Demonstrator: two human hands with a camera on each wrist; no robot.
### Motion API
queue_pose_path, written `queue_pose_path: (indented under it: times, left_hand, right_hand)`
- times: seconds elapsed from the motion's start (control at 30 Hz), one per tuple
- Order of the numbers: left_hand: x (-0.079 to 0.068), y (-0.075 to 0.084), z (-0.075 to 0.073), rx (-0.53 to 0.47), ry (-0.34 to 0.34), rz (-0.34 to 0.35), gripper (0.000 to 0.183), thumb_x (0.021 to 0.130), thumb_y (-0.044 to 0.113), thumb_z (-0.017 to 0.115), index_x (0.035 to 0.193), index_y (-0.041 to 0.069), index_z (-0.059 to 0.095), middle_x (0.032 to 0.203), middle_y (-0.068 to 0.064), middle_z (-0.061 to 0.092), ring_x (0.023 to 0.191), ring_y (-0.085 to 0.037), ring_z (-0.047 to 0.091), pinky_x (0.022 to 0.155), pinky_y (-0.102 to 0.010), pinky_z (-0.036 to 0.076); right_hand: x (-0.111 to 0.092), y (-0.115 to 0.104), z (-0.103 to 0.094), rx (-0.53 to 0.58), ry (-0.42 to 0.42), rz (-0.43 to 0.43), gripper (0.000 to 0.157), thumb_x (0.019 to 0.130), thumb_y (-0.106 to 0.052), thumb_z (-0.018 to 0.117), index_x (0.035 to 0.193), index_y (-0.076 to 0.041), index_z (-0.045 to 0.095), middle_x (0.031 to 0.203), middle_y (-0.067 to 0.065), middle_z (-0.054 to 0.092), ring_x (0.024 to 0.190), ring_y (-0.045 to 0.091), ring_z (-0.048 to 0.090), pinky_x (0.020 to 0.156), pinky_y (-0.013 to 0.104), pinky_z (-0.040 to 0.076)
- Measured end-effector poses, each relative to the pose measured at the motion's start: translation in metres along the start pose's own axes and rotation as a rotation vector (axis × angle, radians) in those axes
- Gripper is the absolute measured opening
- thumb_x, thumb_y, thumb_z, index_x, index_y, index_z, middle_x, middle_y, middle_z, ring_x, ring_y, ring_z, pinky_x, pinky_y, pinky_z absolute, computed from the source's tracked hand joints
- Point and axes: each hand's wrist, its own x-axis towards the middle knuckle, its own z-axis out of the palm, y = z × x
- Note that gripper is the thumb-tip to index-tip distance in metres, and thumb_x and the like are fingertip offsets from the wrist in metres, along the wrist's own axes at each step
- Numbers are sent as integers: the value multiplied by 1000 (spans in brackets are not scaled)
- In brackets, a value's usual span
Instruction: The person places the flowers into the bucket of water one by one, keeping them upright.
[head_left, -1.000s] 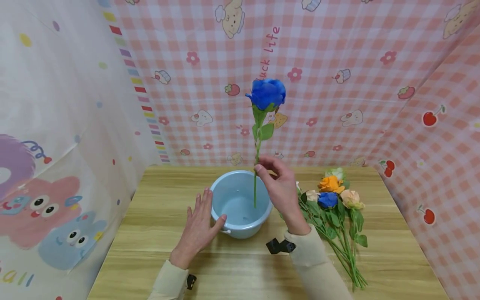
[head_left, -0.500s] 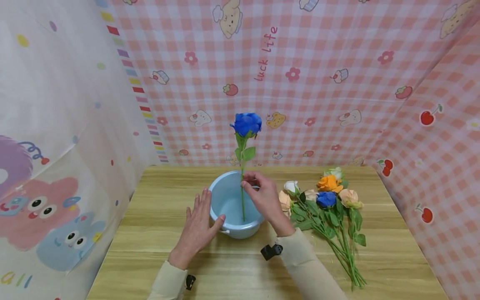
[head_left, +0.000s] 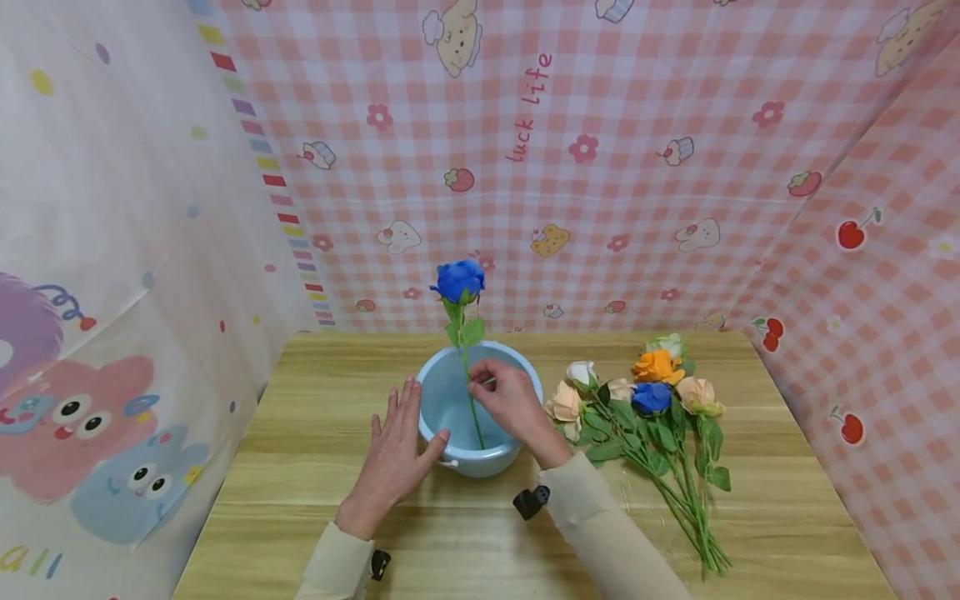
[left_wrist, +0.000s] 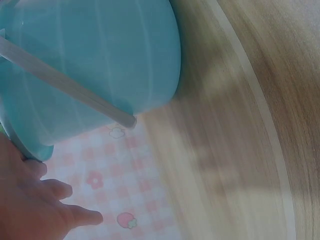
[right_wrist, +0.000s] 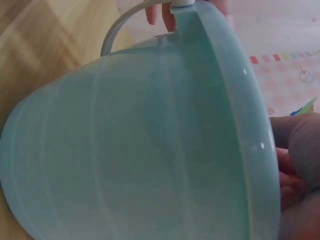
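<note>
A blue artificial rose (head_left: 459, 282) stands nearly upright, its green stem down inside a light blue bucket (head_left: 442, 358). My right hand (head_left: 513, 404) pinches that stem between thumb and fingers, over the bucket's opening. At the bucket's left rim rests my left hand (head_left: 395, 450), its fingers spread and straight. In the left wrist view the bucket's wall (left_wrist: 110, 55) and its pale handle (left_wrist: 75, 90) show, with the left hand (left_wrist: 35, 200) by the rim. The right wrist view has the bucket (right_wrist: 125, 140) hiding most of the stem, and the right hand (right_wrist: 300, 160) beyond the rim.
To the right lies a bunch of artificial flowers: an orange rose (head_left: 657, 367), a blue rose (head_left: 651, 397), peach roses (head_left: 699, 396) and a white rose (head_left: 581, 372), stems toward the front. A checked cloth (head_left: 637, 108) hangs behind the wooden table (head_left: 300, 467).
The right hand has moved left and down with the blue rose, lowering its stem into the bucket. The left hand stays at the rim.
</note>
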Motion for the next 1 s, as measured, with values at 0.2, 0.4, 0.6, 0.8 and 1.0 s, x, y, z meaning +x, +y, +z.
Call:
queue_pose_path:
  times: [0.2, 0.4, 0.6, 0.8, 1.0]
  left_hand:
    - [1, -1, 0, -2, 13, 10, 89, 102, 52, 56, 165, 1, 18, 172, -15, 14, 155, -45, 16, 112, -79, 19]
    - [0, -1, 0, 6, 3, 0, 90, 102, 54, 55, 165, 2, 17, 173, -13, 12, 155, -45, 16, 113, -79, 18]
    - [0, -1, -1, -6, -11, -4, 91, 103, 58, 51, 166, 3, 15, 173, -11, 9, 156, -43, 14, 114, -78, 17]
    - [0, 0, 1, 2, 1, 2, 90, 102, 56, 53, 165, 3, 16, 173, -12, 11, 156, -44, 16, 113, -78, 19]
    - [-1, 0, 1, 1, 10, 2, 90, 103, 55, 53, 165, 3, 16, 173, -13, 11, 156, -44, 15, 113, -78, 19]
  right_hand:
    - [5, 2, 2, -68, -55, 29, 9, 95, -9, 74, 104, -7, 73, 94, 3, 74, 90, 20, 71, 80, 38, 59]
    - [9, 3, 3, -97, -94, 66, 10, 95, -10, 74, 104, -7, 74, 95, 3, 75, 89, 19, 71, 76, 35, 58]
    - [14, 4, 3, -84, -134, 112, 10, 94, -9, 74, 104, -6, 75, 94, 3, 75, 82, 16, 69, 70, 30, 57]
    - [21, 7, 7, -94, -183, 141, 13, 93, -9, 74, 106, -6, 75, 94, 4, 75, 79, 14, 69, 69, 29, 57]
    - [20, 5, 5, -107, -197, 94, 28, 96, -11, 72, 122, -3, 74, 107, 8, 78, 100, 22, 73, 87, 37, 59]
